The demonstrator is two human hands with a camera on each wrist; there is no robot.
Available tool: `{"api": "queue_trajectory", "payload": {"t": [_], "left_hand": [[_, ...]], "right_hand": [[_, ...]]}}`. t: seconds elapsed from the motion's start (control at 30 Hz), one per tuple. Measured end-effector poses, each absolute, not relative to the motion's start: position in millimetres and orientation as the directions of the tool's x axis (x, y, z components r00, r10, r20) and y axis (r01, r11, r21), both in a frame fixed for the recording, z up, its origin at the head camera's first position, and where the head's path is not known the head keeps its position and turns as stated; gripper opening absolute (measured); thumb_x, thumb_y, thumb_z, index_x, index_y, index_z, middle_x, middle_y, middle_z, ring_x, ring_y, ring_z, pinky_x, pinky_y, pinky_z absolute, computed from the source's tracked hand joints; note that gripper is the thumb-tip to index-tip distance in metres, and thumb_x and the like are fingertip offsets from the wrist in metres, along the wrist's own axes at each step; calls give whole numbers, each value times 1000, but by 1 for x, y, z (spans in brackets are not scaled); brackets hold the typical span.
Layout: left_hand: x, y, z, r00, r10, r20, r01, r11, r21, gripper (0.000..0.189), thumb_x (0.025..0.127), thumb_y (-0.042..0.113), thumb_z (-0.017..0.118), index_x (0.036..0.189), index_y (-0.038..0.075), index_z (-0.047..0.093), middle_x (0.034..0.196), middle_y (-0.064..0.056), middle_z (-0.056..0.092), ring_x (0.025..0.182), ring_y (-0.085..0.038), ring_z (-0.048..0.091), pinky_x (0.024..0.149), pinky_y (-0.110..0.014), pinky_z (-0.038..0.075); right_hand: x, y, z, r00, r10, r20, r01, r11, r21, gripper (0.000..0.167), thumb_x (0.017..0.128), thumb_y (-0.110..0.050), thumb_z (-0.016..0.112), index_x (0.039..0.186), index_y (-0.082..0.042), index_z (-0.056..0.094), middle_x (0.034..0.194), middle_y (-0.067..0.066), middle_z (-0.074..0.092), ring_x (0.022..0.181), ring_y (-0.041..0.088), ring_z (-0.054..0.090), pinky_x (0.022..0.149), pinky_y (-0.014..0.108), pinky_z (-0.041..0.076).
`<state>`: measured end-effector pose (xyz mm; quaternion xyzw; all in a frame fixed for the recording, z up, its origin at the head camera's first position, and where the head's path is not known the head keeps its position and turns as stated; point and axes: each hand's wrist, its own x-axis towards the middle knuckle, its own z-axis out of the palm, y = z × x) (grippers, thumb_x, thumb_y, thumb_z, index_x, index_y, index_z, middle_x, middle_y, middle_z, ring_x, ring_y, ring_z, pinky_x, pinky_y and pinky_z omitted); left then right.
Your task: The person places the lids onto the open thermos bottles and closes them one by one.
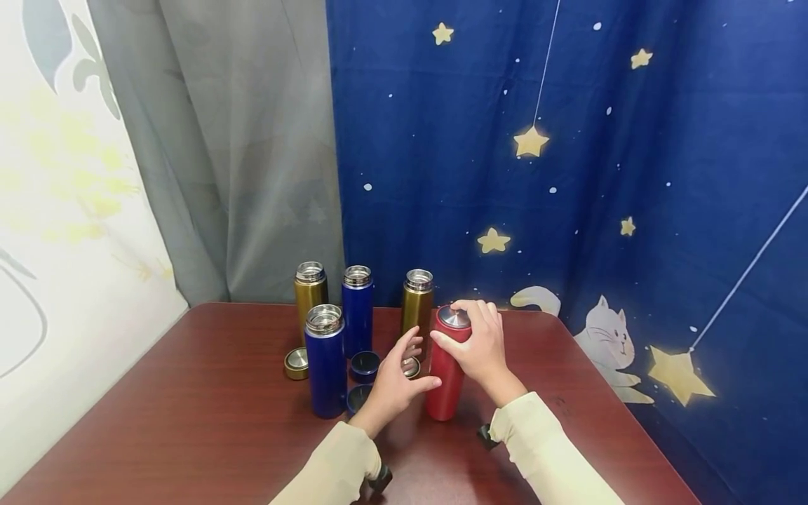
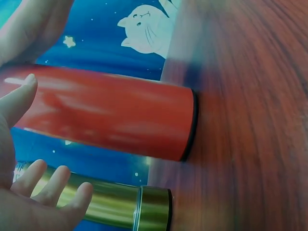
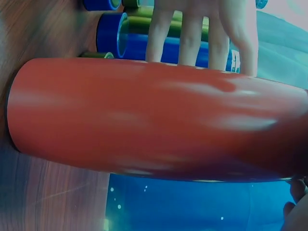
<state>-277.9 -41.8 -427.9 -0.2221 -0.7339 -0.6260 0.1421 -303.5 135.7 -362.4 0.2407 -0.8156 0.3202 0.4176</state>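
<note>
A red thermos bottle (image 1: pixel 445 386) stands upright on the table, capped with a steel-topped lid (image 1: pixel 452 319). From above, my right hand (image 1: pixel 478 345) holds that lid between thumb and curled fingers. Just left of the bottle, my left hand (image 1: pixel 393 382) is spread with fingers apart, and its thumb reaches toward the red side. In the left wrist view that thumb overlaps the red thermos bottle (image 2: pixel 115 113), while the other fingers (image 2: pixel 60 178) lie in front of a gold bottle (image 2: pixel 113 202). The right wrist view shows the left hand's fingers (image 3: pixel 187 36) beyond the red body.
Lidless bottles stand left and behind: a near blue one (image 1: pixel 327 372), a far blue one (image 1: pixel 358 312), a gold one (image 1: pixel 310 294) and another gold one (image 1: pixel 417 301). Loose lids lie among them, including a gold lid (image 1: pixel 297 365) and a dark blue lid (image 1: pixel 365 365). Curtains hang behind the table (image 1: pixel 189 421).
</note>
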Motion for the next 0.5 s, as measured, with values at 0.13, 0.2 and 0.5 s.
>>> {"api": "queue_trajectory", "payload": {"t": [0.13, 0.2, 0.5], "left_hand": [[-274, -45, -430, -855, 135, 501, 516, 130, 846, 92, 71, 11, 88, 148, 7, 38, 136, -18, 53, 121, -43, 52, 98, -57, 42], [-271, -47, -431, -854, 127, 505, 519, 145, 842, 89, 72, 11, 87, 147, 8, 39, 134, -15, 55, 120, -42, 53, 97, -56, 44], [-249, -56, -417, -873, 2, 488, 486, 83, 870, 68, 76, -1, 81, 136, 3, 50, 122, -18, 59, 108, -38, 59, 88, -55, 49]], "right_hand": [[-303, 141, -364, -546, -110, 831, -643, 691, -331, 55, 69, -42, 84, 110, -15, 60, 103, 6, 61, 96, 23, 48, 79, 42, 39], [-304, 144, -364, -553, -105, 826, -635, 695, -337, 55, 69, -42, 84, 110, -15, 60, 103, 6, 60, 96, 24, 48, 79, 42, 39], [-309, 152, -363, -554, -100, 826, -625, 706, -334, 55, 69, -43, 84, 110, -15, 60, 102, 7, 60, 95, 25, 47, 80, 42, 37]]}}
